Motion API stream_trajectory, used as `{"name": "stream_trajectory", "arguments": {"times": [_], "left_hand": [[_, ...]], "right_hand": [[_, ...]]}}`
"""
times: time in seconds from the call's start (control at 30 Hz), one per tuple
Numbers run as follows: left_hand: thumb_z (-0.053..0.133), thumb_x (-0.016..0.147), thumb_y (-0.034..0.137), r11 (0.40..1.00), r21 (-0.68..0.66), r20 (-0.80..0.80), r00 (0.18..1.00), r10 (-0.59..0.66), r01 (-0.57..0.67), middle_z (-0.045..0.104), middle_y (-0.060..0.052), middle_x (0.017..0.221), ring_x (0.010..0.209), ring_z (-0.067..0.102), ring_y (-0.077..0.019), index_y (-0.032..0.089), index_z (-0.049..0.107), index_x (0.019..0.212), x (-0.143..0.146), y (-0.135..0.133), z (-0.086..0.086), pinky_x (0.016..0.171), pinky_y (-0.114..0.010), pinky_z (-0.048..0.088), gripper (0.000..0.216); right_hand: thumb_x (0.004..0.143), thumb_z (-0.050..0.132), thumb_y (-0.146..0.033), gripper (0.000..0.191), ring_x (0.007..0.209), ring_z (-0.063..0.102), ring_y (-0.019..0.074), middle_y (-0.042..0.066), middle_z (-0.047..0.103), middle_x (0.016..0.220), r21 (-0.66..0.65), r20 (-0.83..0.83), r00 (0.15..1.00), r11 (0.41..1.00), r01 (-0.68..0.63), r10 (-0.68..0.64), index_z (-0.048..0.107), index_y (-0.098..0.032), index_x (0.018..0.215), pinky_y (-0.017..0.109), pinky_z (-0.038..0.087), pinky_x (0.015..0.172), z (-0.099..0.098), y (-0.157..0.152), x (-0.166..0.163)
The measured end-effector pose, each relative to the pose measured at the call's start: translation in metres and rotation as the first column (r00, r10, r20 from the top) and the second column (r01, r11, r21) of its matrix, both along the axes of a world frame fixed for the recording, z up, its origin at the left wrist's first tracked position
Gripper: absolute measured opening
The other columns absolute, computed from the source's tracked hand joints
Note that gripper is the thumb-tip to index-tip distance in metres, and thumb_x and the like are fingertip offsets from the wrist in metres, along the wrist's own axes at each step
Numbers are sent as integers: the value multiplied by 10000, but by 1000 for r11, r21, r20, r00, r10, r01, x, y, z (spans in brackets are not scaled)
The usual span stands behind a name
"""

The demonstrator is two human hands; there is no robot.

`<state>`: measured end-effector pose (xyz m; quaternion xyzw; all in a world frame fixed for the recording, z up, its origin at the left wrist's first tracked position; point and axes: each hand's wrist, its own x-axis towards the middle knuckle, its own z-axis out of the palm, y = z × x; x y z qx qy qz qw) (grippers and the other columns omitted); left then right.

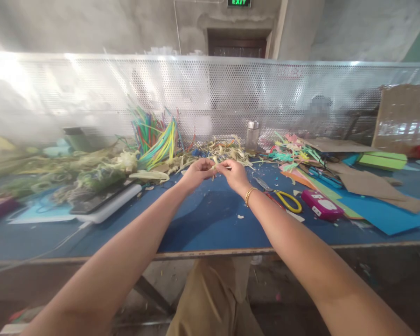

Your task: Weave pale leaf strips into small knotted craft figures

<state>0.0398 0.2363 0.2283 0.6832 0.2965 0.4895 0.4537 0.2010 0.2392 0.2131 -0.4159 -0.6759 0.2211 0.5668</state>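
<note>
Both hands meet above the blue table, in the middle of the head view. My left hand [198,173] pinches a small pale yellow-green strip [214,166] between thumb and fingers. My right hand [234,172], with a gold bracelet at the wrist, grips the same strip from the other side. The strip looks like a piece of raffia or paper; its exact kind is too small to tell. Behind the hands lies a heap of pale dried strips [227,150]. To the right of my right hand rest yellow-handled scissors [287,201].
A bundle of coloured pipe-like stems [157,140] stands back left, and a glass bottle [252,135] behind. Right are a magenta box [322,204], blue paper [378,212] and cardboard [371,182]. At left lies a white device [108,205] with a cable. A perforated metal screen [231,88] borders the back.
</note>
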Motion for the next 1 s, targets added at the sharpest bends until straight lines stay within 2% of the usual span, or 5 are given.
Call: {"name": "stream_trajectory", "arguments": {"times": [0.2,0.4,0.53,0.73,1.0], "left_hand": [[781,667,309,999,42,-37,999,5,-4,614,25,696,621,556,-97,171,559,839,4,0,-3,597,-233,420,312],[803,627,315,990,87,-75,990,120,-113,653,4,760,627,564,-99,167,589,831,4,4,-6,592,-235,417,330],[792,652,321,992,83,-61,993,104,-99,675,-21,720,618,580,-117,160,592,823,3,4,-4,594,-252,419,308],[797,641,325,980,86,-9,984,179,-177,651,6,678,632,589,-126,168,582,792,-1,5,0,626,-265,432,307],[809,625,318,1000,1,-123,992,30,-30,651,15,674,620,576,-112,174,588,851,4,-2,-3,608,-245,415,348]], "right_hand": [[808,599,-552,397,643,589,149,17,659,657,3,56,994,995,96,-96,619,-181,667,263,413,636,-1,-1,0],[801,595,-572,415,623,574,142,12,645,645,-11,65,993,995,97,-96,622,-185,653,261,396,617,-3,2,-1],[789,592,-595,422,597,558,137,3,630,620,-40,3,999,998,40,-40,621,-192,666,264,401,615,-4,3,-2],[778,597,-586,399,653,575,152,20,646,669,-156,-266,963,984,-83,39,617,-198,692,292,439,676,-4,5,-3],[620,769,-523,357,712,578,152,1,643,656,-200,-409,896,942,-271,171,674,-181,658,316,441,758,-4,9,1]]}}
